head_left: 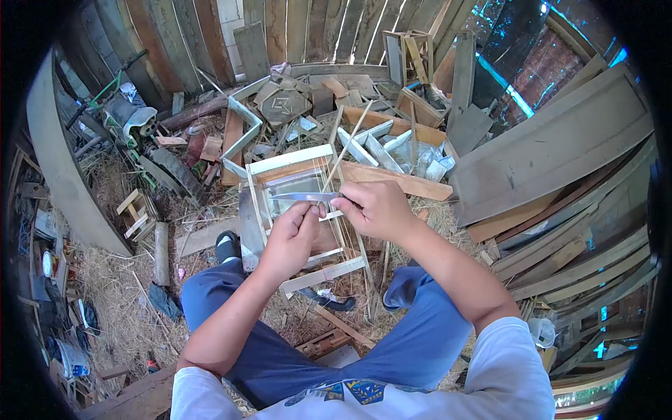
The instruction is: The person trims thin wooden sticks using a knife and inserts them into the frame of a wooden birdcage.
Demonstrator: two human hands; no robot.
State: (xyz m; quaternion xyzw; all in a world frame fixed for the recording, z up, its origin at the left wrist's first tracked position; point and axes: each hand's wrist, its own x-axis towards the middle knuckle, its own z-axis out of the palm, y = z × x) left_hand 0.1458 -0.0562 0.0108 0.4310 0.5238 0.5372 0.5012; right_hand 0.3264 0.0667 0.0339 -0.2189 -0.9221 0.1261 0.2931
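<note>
My right hand (374, 210) is closed around the handle of a knife (301, 197), its bright blade pointing left. My left hand (292, 234) is pinched just below the blade, close to my right fingers. A thin wooden stick (348, 148) slants up and away from behind the blade and seems to run into my left fingers, where its lower end is hidden. Beneath both hands, between my legs, lies a small wooden frame (290, 162) with pale slats. Several thin strips (344, 241) lie across its right side.
Scrap wood and an octagonal board (283, 102) are heaped ahead. A white angled frame (245, 129) stands left of the heap, and a plank (399, 180) lies to the right. Large boards (553, 147) lean along the right wall. A tyre (171, 171) and a small wooden rack (136, 213) are at left.
</note>
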